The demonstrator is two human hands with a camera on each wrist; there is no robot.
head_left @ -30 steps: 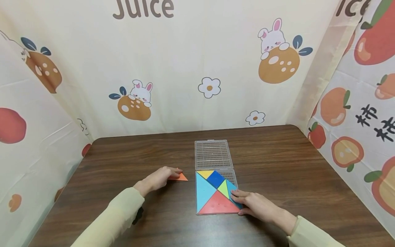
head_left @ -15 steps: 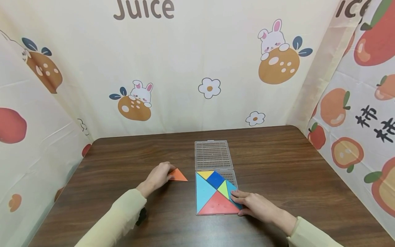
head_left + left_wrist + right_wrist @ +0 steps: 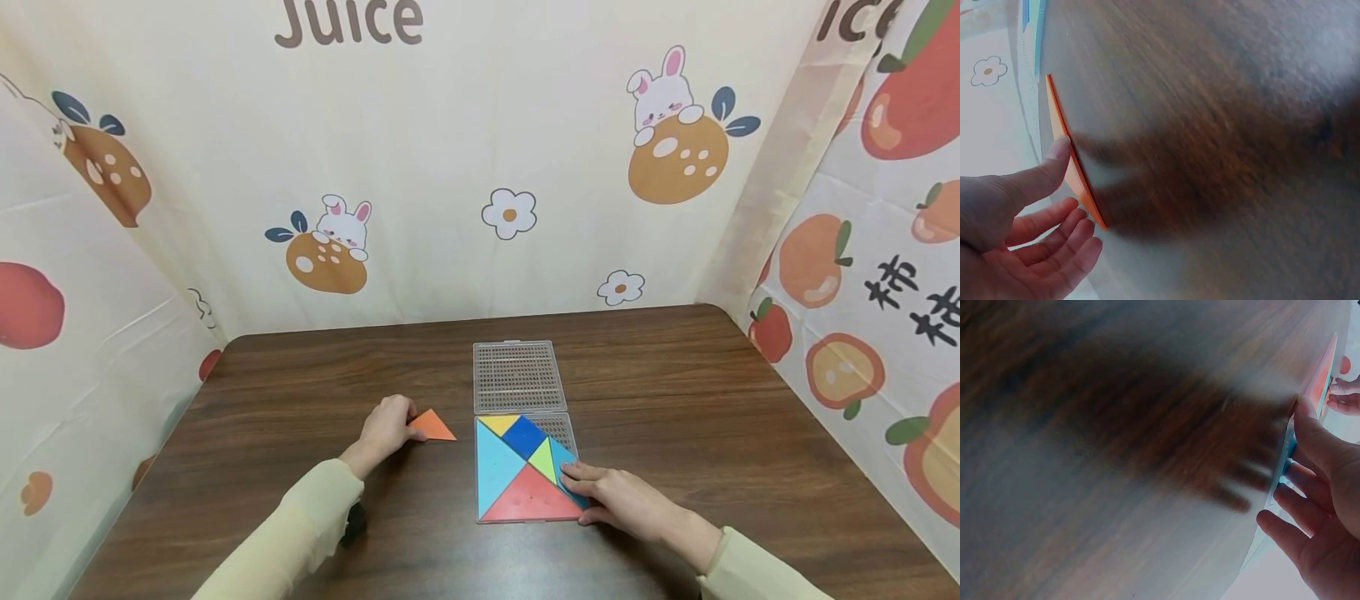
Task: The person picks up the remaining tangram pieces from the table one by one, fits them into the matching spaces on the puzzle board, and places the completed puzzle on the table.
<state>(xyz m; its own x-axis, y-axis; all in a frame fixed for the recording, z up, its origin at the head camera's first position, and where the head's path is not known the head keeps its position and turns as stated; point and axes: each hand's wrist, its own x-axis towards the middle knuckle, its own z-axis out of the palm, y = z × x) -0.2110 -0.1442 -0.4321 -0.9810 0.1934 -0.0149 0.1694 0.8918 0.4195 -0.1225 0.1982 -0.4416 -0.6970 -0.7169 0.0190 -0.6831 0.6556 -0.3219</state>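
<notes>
An orange triangular tangram piece (image 3: pixel 433 425) lies flat on the table, left of a clear plastic case (image 3: pixel 519 377) that stands unfolded. My left hand (image 3: pixel 388 427) pinches its left end, thumb (image 3: pixel 1059 150) on the near edge and fingertips by the corner. In the case's near half sit a light blue large triangle (image 3: pixel 497 465), a red triangle (image 3: pixel 529 495), a yellow triangle (image 3: pixel 498 423), a blue square (image 3: pixel 523 437), a yellow-green triangle (image 3: pixel 543 460) and a blue piece (image 3: pixel 561 463). My right hand (image 3: pixel 622 498) rests over that blue piece, fingers extended, thumb at the case's front right corner.
Both halves of the case lie flat on a dark wooden table (image 3: pixel 337 367). A mesh-patterned corner of the near half (image 3: pixel 553 427) shows uncovered at its far right. Printed cloth walls (image 3: pixel 450 258) close in the back and sides.
My left hand has drawn back from over the orange triangle to its left end, uncovering most of it. The right hand and the case have stayed put.
</notes>
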